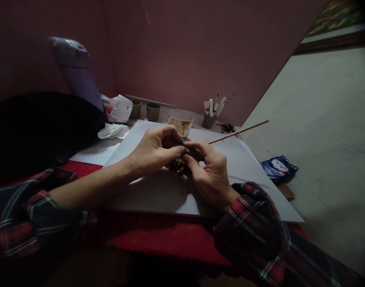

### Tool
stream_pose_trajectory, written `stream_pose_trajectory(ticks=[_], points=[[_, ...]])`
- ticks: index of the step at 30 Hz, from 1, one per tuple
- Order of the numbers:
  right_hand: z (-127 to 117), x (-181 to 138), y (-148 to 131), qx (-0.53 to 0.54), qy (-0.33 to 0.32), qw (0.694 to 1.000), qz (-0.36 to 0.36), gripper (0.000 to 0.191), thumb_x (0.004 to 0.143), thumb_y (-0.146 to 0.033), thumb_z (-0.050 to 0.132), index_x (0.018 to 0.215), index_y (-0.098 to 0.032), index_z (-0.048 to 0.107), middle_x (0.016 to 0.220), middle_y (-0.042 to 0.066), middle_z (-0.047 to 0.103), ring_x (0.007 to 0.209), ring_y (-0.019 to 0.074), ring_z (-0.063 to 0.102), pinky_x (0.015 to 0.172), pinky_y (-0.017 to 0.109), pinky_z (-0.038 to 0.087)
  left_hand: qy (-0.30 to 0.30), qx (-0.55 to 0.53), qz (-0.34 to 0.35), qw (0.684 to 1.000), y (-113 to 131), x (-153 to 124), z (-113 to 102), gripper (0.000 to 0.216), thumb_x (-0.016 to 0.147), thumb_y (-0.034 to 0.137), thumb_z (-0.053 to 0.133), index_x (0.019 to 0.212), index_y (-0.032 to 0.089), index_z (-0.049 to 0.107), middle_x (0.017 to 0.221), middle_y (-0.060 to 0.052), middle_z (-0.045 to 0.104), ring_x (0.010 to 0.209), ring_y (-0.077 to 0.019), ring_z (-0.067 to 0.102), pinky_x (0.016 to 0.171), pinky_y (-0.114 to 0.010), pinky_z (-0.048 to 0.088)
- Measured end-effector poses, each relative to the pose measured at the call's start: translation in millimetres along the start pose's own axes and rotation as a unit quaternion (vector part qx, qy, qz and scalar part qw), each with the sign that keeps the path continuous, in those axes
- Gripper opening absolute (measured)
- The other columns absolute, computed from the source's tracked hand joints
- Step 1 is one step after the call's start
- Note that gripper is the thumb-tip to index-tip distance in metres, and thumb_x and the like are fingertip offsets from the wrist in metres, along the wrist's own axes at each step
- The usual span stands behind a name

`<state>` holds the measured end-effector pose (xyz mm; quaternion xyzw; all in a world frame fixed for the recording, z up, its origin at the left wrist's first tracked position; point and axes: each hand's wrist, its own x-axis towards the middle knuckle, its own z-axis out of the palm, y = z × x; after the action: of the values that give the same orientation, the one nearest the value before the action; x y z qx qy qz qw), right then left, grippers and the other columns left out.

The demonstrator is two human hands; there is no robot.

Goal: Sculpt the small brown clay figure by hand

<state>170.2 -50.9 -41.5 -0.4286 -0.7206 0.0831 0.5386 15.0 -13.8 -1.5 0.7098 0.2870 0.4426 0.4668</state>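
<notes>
My left hand (154, 153) and my right hand (208, 171) meet over a grey board (158, 195). Both are closed, pinching a small dark brown lump (178, 164) between their fingertips. The left thumb is smeared dark. A long thin wooden stick (239, 132) sticks out past my right hand toward the right; its near end is hidden behind my right fingers. Both sleeves are dark plaid.
A glass (181, 120) with brown liquid stands behind my hands. Two small cups (152, 111), a holder of brushes (210, 115), a plastic bag (118, 107) and a crumpled tissue (112, 130) line the back. A blue packet (278, 168) lies on the floor at right. Red cloth (158, 235) covers the front edge.
</notes>
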Motion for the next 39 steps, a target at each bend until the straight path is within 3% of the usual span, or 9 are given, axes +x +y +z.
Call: stream_pose_trajectory(ticks=[4, 16, 32, 39], points=[[0, 0, 0, 0.055, 0.001, 0.998, 0.023, 0.015, 0.087, -0.022, 0.062, 0.101, -0.023, 0.062, 0.096, 0.003, 0.070, 0.089, 0.0185, 0.066, 0.080, 0.036, 0.054, -0.009, -0.066, -0.044, 0.997, -4, 3, -4, 0.015, 0.070, 0.019, 0.074, 0.074, 0.014, 0.059, 0.055, 0.001, 0.063, 0.046, -0.0106, 0.057, 0.043, -0.020, 0.047], [-1, -1, -8, 0.254, -0.008, 0.960, 0.113, 0.014, 0.086, -0.029, 0.065, 0.098, -0.023, 0.063, 0.090, 0.000, 0.070, 0.081, 0.0153, 0.066, 0.072, 0.029, 0.054, -0.045, -0.219, -0.087, 0.971, -6, 4, -5, 0.018, 0.068, 0.017, 0.076, 0.070, 0.013, 0.059, 0.053, 0.001, 0.062, 0.040, -0.0094, 0.054, 0.038, -0.018, 0.042], [-2, -1, -13, 0.273, 0.001, 0.956, 0.107, 0.009, 0.087, -0.025, 0.063, 0.096, -0.022, 0.062, 0.078, -0.003, 0.063, 0.063, 0.0083, 0.055, 0.060, 0.022, 0.049, -0.052, -0.253, -0.093, 0.962, -4, 4, -6, 0.013, 0.070, 0.013, 0.071, 0.069, 0.013, 0.058, 0.055, -0.002, 0.062, 0.043, -0.0121, 0.057, 0.036, -0.018, 0.041], [-3, -1, -11, 0.270, -0.006, 0.957, 0.107, 0.010, 0.088, -0.028, 0.063, 0.096, -0.023, 0.061, 0.082, -0.002, 0.065, 0.070, 0.0100, 0.059, 0.064, 0.023, 0.049, -0.057, -0.245, -0.094, 0.963, -3, 4, -7, 0.016, 0.069, 0.015, 0.074, 0.069, 0.013, 0.058, 0.054, -0.001, 0.062, 0.042, -0.0115, 0.057, 0.036, -0.018, 0.042]])
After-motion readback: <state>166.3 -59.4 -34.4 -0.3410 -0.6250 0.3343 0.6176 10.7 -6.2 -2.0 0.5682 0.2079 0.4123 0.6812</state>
